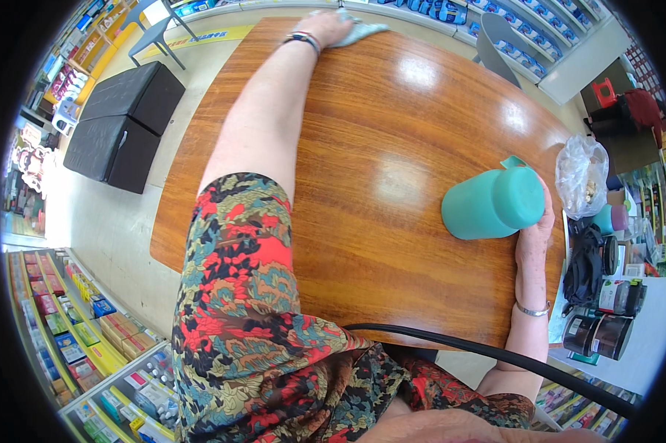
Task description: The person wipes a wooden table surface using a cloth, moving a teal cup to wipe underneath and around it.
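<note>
My left hand (331, 28) is at the far left part of the wooden table (377, 277), its fingers closed on a pale, bluish cloth (364, 32) that lies on the tabletop. On the right side, my right hand (544, 215) grips a turquoise plastic container (473, 207) from behind, so most of its fingers are hidden. A clear plastic bag with small pale items (582, 173) sits just beyond that hand at the table's right edge.
A black cord (458, 344) crosses low in the view. Right of the table are a black bag (580, 262), cups and tins (597, 336). Black stools (122, 125) and a grey chair (495, 59) stand around the table. Stocked shelves (67, 325) line the room.
</note>
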Available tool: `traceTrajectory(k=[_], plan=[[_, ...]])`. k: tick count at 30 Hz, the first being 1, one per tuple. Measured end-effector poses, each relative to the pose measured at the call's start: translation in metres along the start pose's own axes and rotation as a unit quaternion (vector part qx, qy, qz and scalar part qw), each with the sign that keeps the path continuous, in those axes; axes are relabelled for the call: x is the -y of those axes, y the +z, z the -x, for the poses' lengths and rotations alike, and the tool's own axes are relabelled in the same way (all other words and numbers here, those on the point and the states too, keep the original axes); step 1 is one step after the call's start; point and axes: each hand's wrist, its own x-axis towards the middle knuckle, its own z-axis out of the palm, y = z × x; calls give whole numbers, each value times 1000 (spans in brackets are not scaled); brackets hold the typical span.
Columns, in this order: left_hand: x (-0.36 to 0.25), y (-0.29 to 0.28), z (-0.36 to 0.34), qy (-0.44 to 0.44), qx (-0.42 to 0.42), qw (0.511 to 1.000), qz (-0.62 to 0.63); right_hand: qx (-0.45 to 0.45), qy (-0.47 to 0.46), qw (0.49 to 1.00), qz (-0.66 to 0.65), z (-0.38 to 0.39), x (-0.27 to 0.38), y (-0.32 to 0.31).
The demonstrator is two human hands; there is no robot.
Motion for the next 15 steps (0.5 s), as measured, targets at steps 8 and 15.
traceTrajectory(k=[8, 15], plan=[[142, 6, 19, -12, -128, 992, -9, 19, 12, 999, 26, 5, 11, 2], [152, -17, 129, 90, -103, 990, -29, 18, -18, 1000, -8, 4, 3, 2]])
